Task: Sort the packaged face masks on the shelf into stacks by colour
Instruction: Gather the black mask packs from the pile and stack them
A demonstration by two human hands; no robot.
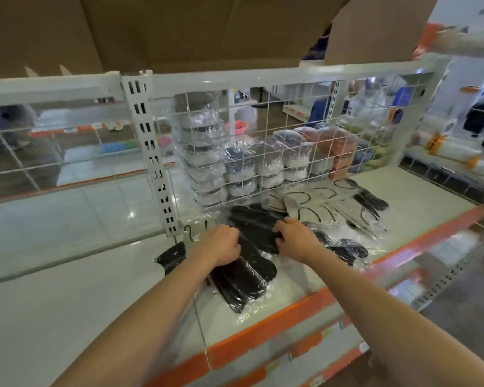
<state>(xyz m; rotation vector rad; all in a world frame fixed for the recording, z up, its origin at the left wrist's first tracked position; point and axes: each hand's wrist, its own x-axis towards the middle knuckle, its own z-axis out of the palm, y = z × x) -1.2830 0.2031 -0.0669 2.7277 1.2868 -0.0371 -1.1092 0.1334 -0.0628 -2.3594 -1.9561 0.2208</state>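
Head view gives me both bare arms reaching onto the white shelf [305, 277] with its orange front edge. My left hand [221, 245] sits knuckles-up on a pile of black masks [243, 280] in clear wrappers, fingers curled down over the packets; I read it as gripping them, though motion blur hides the fingertips. My right hand [294, 237] is just beside it, fingers bent and pinching the edge of a black packet [259, 229] that lies across the top of that pile.

More black packets fan out around the hands: one sticks out to the left [171, 256] past my left wrist, and dark ones [347, 250] trail to the right behind my right wrist. Further back on the shelf, near the wire grid panel [277, 141], grey masks [319, 208] with black ear loops lie overlapping in a loose spread, and another black packet [370, 198] rests at their far right end.

Behind the grid, wrapped bundles of goods [204, 152] stand in stacks, pale and dark ones on the left, brownish ones [336, 143] on the right. A white slotted upright [154, 152] rises at the left end of the grid, and brown cardboard boxes [179, 29] sit on the shelf above.
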